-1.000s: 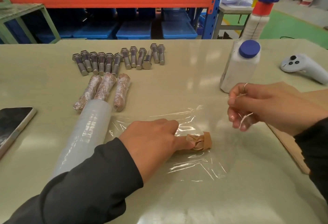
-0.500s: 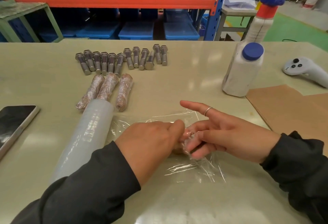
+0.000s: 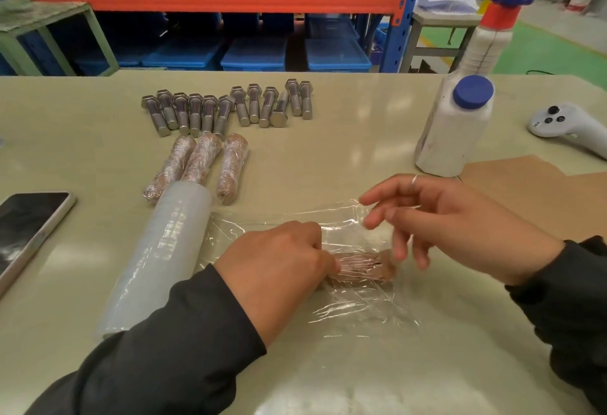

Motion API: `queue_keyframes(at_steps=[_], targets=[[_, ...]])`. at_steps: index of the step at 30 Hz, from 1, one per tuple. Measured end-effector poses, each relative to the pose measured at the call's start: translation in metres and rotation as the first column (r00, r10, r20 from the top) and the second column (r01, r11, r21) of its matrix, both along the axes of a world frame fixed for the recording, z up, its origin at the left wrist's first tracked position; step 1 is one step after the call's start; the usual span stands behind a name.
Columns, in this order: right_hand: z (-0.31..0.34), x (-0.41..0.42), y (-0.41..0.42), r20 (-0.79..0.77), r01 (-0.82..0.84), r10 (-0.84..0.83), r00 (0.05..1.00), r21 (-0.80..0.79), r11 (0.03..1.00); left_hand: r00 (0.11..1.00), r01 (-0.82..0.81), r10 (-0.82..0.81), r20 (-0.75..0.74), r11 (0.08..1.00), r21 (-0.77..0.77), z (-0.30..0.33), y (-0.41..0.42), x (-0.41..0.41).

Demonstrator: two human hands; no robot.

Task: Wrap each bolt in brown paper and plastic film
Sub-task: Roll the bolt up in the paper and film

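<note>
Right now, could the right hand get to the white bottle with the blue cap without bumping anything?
Probably yes. The right hand hovers open above the plastic film, and the table between it and the white bottle looks bare.

Both hands low over the table, dark sleeves to the wrists.

We see the left hand (image 3: 279, 266) knuckles up, fingers curled down and pressing; the right hand (image 3: 453, 227) hovers with fingers spread, apparently loose, a thin ring on one finger.
</note>
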State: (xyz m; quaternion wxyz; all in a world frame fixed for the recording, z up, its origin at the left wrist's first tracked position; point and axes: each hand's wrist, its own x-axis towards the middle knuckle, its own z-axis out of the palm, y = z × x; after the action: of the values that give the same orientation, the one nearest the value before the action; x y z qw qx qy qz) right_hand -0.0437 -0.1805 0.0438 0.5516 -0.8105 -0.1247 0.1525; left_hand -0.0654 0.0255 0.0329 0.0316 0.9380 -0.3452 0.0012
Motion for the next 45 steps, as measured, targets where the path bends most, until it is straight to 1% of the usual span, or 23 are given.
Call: queue_keyframes(at_steps=[1, 2, 3, 4, 5, 6, 9, 13, 16, 18, 19, 20, 22, 24, 26, 30, 33, 36, 38, 40, 42, 44, 45], targets=[[0.001, 0.002, -0.006, 0.069, 0.015, -0.005, 0.998, -0.159, 0.987, 1.0, -0.01, 0.01, -0.011, 0.999, 0.033, 0.0, 0.0, 0.002], [0.0, 0.004, -0.011, 0.097, -0.008, 0.044, 0.994, -0.342, 0.94, 0.999, -0.032, 0.032, -0.005, 0.999, 0.028, 0.001, 0.001, 0.006], [-0.002, 0.005, -0.016, 0.069, -0.062, 0.11, 0.991, -0.494, 0.867, 1.0, -0.012, 0.011, 0.018, 0.999, 0.045, -0.001, 0.001, 0.006], [-0.005, 0.005, -0.018, 0.015, -0.12, 0.156, 0.988, -0.573, 0.81, 1.0, -0.025, 0.025, 0.013, 0.999, 0.044, -0.003, 0.003, 0.008], [-0.009, 0.005, -0.019, -0.029, -0.158, 0.173, 0.984, -0.579, 0.8, 1.0, -0.029, 0.029, -0.01, 0.998, 0.052, 0.0, 0.004, 0.007], [-0.012, 0.005, -0.018, -0.048, -0.175, 0.177, 0.983, -0.539, 0.824, 1.0, -0.02, 0.02, -0.01, 0.999, 0.032, -0.002, 0.004, 0.007], [-0.018, 0.007, -0.015, -0.077, -0.185, 0.169, 0.983, -0.388, 0.903, 1.0, -0.024, 0.025, -0.019, 0.998, 0.056, -0.002, 0.005, 0.008], [-0.019, 0.011, -0.017, -0.095, -0.184, 0.161, 0.982, -0.339, 0.923, 0.992, -0.097, 0.102, -0.079, 0.993, 0.066, 0.0, 0.003, 0.006], [-0.018, 0.01, -0.016, -0.082, -0.192, 0.174, 0.981, -0.376, 0.907, 0.973, -0.164, 0.155, -0.17, 0.986, -0.036, -0.001, 0.002, 0.005], [-0.016, 0.01, -0.015, -0.064, -0.194, 0.183, 0.981, -0.394, 0.898, 0.95, -0.24, 0.192, -0.245, 0.953, -0.186, -0.001, 0.003, 0.004], [-0.014, 0.009, -0.016, -0.065, -0.202, 0.192, 0.979, -0.392, 0.898, 0.945, -0.257, 0.191, -0.266, 0.935, -0.243, -0.001, 0.004, 0.003], [-0.013, 0.009, -0.016, -0.071, -0.215, 0.203, 0.977, -0.38, 0.9, 0.95, -0.245, 0.177, -0.257, 0.934, -0.261, -0.001, 0.005, 0.002], [-0.01, 0.008, -0.017, -0.087, -0.232, 0.215, 0.973, -0.334, 0.914, 0.965, -0.197, 0.147, -0.216, 0.952, -0.235, -0.004, 0.007, 0.003], [-0.008, 0.007, -0.016, -0.111, -0.231, 0.208, 0.972, -0.277, 0.933, 0.961, -0.185, 0.136, -0.239, 0.963, -0.195, -0.003, 0.006, 0.007], [-0.011, 0.008, -0.013, -0.097, -0.19, 0.17, 0.981, -0.267, 0.945, 0.961, -0.17, 0.133, -0.243, 0.975, -0.14, -0.003, 0.004, 0.01], [-0.012, 0.008, -0.006, -0.082, -0.148, 0.127, 0.989, -0.372, 0.916, 0.981, -0.116, 0.098, -0.168, 0.988, -0.101, -0.002, 0.004, 0.012], [-0.008, 0.008, 0.003, -0.09, -0.174, 0.149, 0.985, -0.521, 0.836, 0.986, -0.094, 0.082, -0.142, 0.993, -0.078, -0.001, 0.004, 0.011], [-0.003, 0.007, 0.009, -0.075, -0.173, 0.165, 0.983, -0.657, 0.733, 0.988, -0.101, 0.085, -0.129, 0.987, -0.124, -0.004, 0.005, 0.011], [-0.001, 0.003, 0.006, -0.043, -0.13, 0.139, 0.989, -0.689, 0.713, 0.982, -0.125, 0.094, -0.161, 0.973, -0.192, -0.007, 0.008, 0.008], [-0.002, -0.002, 0.002, -0.016, -0.087, 0.099, 0.995, -0.624, 0.777, 0.968, -0.183, 0.111, -0.226, 0.926, -0.331, -0.008, 0.01, 0.003], [-0.007, -0.007, 0.0, -0.036, -0.032, 0.016, 0.999, -0.493, 0.869, 0.943, -0.259, 0.119, -0.309, 0.848, -0.462, -0.009, 0.011, 0.001], [-0.011, -0.009, -0.002, -0.091, 0.045, -0.084, 0.992, -0.364, 0.93, 0.941, -0.264, 0.118, -0.317, 0.842, -0.471, -0.012, 0.013, 0.004], [-0.012, -0.01, -0.002, -0.119, 0.074, -0.115, 0.986, -0.311, 0.948, 0.953, -0.236, 0.112, -0.283, 0.859, -0.455, -0.012, 0.015, 0.006]])
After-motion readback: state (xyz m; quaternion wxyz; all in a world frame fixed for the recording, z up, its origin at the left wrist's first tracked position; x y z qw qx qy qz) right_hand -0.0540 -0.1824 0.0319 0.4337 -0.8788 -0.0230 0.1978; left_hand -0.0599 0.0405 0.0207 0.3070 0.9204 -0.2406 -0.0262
